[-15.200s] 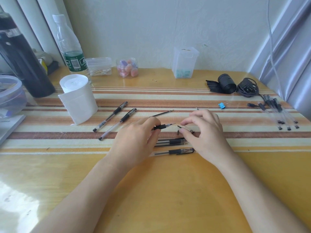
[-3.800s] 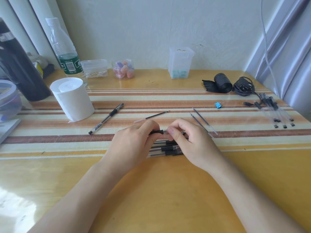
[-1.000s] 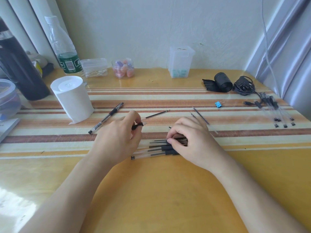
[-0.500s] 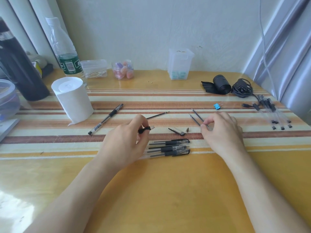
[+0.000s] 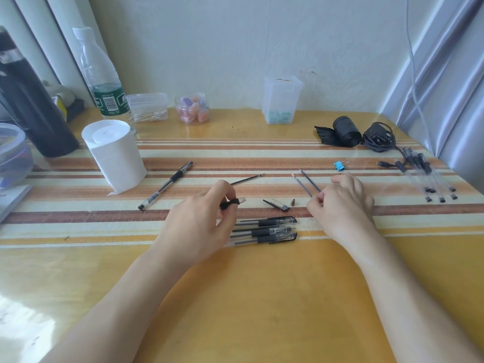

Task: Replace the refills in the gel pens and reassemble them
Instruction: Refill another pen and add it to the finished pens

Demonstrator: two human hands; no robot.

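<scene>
While left hand (image 5: 199, 221) grips a black-sleeved barrel (image 5: 231, 203), right hand (image 5: 343, 203) pinches thin refills (image 5: 307, 183).

Two bare forearms enter from the bottom of the frame — one from the lower left corner, one from the lower right — and both taper to slim wrists. No sleeve shows anywhere along them. The left hand (image 5: 199, 226) and the right hand (image 5: 343, 203) wear no rings, watch or gloves — fingernails look short and unpainted.
</scene>
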